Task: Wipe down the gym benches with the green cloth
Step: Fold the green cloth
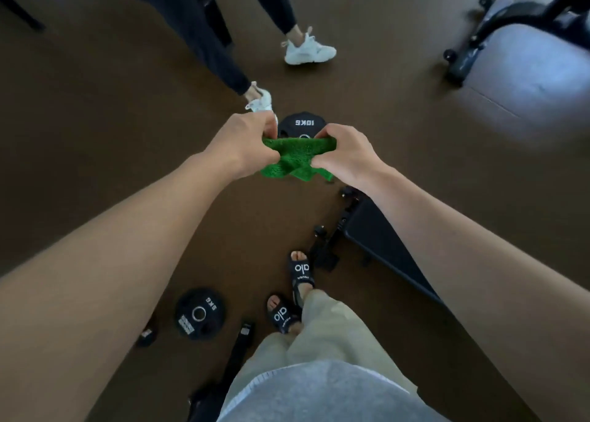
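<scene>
I hold the green cloth (295,158) stretched between both hands in front of me, well above the floor. My left hand (244,144) pinches its left edge and my right hand (346,153) grips its right edge, with loose folds hanging below. A black padded gym bench (380,239) lies low on the floor under my right forearm, partly hidden by the arm. A second bench with a grey pad (533,70) stands at the upper right, apart from both hands.
A 10 kg weight plate (301,123) lies on the brown floor just beyond the cloth, and a 5 kg plate (199,313) lies near my left foot. Another person's legs in white trainers (308,49) stand ahead. A black bar (238,354) lies by my feet.
</scene>
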Tool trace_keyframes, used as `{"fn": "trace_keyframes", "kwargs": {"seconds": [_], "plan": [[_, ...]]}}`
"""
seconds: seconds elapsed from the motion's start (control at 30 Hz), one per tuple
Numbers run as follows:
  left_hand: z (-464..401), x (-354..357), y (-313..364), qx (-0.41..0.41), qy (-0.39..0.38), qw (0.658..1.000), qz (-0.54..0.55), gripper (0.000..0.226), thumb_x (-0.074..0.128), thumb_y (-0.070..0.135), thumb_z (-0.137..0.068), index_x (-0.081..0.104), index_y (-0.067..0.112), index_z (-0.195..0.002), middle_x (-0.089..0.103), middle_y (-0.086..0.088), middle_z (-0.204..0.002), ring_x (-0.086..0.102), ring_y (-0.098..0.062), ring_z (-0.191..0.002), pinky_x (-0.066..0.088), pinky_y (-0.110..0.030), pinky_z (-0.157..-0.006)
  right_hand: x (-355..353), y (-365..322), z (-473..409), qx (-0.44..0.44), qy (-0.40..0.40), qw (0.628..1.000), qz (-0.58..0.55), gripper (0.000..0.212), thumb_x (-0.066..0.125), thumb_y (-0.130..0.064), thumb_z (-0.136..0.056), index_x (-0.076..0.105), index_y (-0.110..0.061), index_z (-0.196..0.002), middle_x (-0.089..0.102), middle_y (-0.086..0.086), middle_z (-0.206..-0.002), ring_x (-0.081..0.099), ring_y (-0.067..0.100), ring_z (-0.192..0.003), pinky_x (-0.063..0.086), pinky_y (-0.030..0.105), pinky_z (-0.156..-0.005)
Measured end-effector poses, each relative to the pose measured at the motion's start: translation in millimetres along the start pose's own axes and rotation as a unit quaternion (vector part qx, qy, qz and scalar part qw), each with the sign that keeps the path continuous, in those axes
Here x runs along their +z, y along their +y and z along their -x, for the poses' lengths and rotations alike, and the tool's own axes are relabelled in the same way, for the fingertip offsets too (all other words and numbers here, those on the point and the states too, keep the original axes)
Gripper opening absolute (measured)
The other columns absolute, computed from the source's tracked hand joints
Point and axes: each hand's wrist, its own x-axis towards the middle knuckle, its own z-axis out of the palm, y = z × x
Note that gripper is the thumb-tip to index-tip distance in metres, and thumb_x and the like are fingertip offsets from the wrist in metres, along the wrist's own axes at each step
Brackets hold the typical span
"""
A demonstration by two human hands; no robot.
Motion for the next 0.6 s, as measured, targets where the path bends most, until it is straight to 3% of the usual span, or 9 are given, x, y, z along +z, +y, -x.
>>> {"fn": "trace_keyframes", "kwargs": {"seconds": [0.1, 0.27, 0.33, 0.4, 0.47, 0.53, 0.6], "plan": [[-50.9, -12.1, 42.4, 0.057, -0.022, 0.997, -0.039, 0.028, 0.072, 0.019, -0.085, 0.059, 0.024, -0.109, 0.063, -0.002, -0.113, 0.059, -0.025, -0.1, 0.047, -0.034, -0.079, -46.3, 14.6, -21.6, 0.021, 0.04, 0.999, -0.019, 0.017, 0.073, -0.014, -0.081, 0.065, -0.016, -0.096, 0.061, 0.001, -0.093, 0.055, 0.011, -0.076, 0.045, 0.026, -0.059], [-120.7, -32.8, 105.8, 0.087, -0.062, 0.994, -0.013, 0.031, 0.072, 0.025, -0.088, 0.067, 0.028, -0.118, 0.063, 0.006, -0.11, 0.059, -0.017, -0.103, 0.044, -0.029, -0.082, -111.5, 26.0, -54.3, 0.072, 0.086, 0.985, -0.132, 0.016, 0.072, -0.021, -0.079, 0.059, -0.015, -0.087, 0.057, 0.002, -0.084, 0.054, 0.018, -0.079, 0.042, 0.034, -0.071], [-144.6, -44.2, 123.1, 0.087, -0.082, 0.993, 0.01, 0.022, 0.072, 0.029, -0.087, 0.071, 0.025, -0.108, 0.066, 0.006, -0.1, 0.061, -0.016, -0.098, 0.045, -0.029, -0.075, -132.0, 23.7, -67.6, 0.085, 0.094, 0.973, -0.195, 0.018, 0.071, -0.022, -0.076, 0.061, -0.016, -0.089, 0.062, 0.007, -0.089, 0.06, 0.021, -0.085, 0.046, 0.036, -0.079], [-173.9, -57.5, 139.9, 0.086, -0.108, 0.989, 0.046, 0.019, 0.073, 0.031, -0.088, 0.072, 0.02, -0.104, 0.067, 0.003, -0.092, 0.063, -0.016, -0.09, 0.048, -0.03, -0.074, -151.0, 20.4, -84.3, 0.103, 0.109, 0.952, -0.269, 0.024, 0.07, -0.021, -0.074, 0.066, -0.013, -0.096, 0.072, 0.015, -0.106, 0.069, 0.027, -0.1, 0.052, 0.043, -0.096], [-197.4, -66.0, 144.8, 0.078, -0.127, 0.985, 0.09, 0.027, 0.072, 0.035, -0.088, 0.072, 0.017, -0.109, 0.072, -0.002, -0.1, 0.067, -0.017, -0.097, 0.054, -0.034, -0.089, -159.8, 17.2, -97.7, 0.104, 0.114, 0.925, -0.348, 0.033, 0.067, -0.015, -0.08, 0.069, -0.007, -0.112, 0.074, 0.017, -0.118, 0.072, 0.032, -0.108, 0.054, 0.05, -0.102], [-229.8, -75.6, 155.4, 0.087, -0.16, 0.973, 0.143, 0.041, 0.071, 0.045, -0.085, 0.07, 0.018, -0.115, 0.075, -0.004, -0.114, 0.069, -0.02, -0.11, 0.05, -0.043, -0.107, -173.3, 11.7, -116.6, 0.102, 0.138, 0.892, -0.418, 0.039, 0.062, -0.012, -0.085, 0.067, -0.007, -0.124, 0.074, 0.016, -0.121, 0.072, 0.031, -0.109, 0.056, 0.047, -0.101], [-263.2, -79.8, 167.9, 0.086, -0.199, 0.955, 0.202, 0.041, 0.068, 0.043, -0.091, 0.066, 0.017, -0.122, 0.074, -0.004, -0.121, 0.07, -0.021, -0.115, 0.052, -0.045, -0.107, -187.1, 6.1, -133.5, 0.101, 0.18, 0.855, -0.476, 0.044, 0.063, -0.015, -0.085, 0.064, -0.005, -0.128, 0.072, 0.018, -0.123, 0.072, 0.032, -0.108, 0.058, 0.045, -0.095]]}}
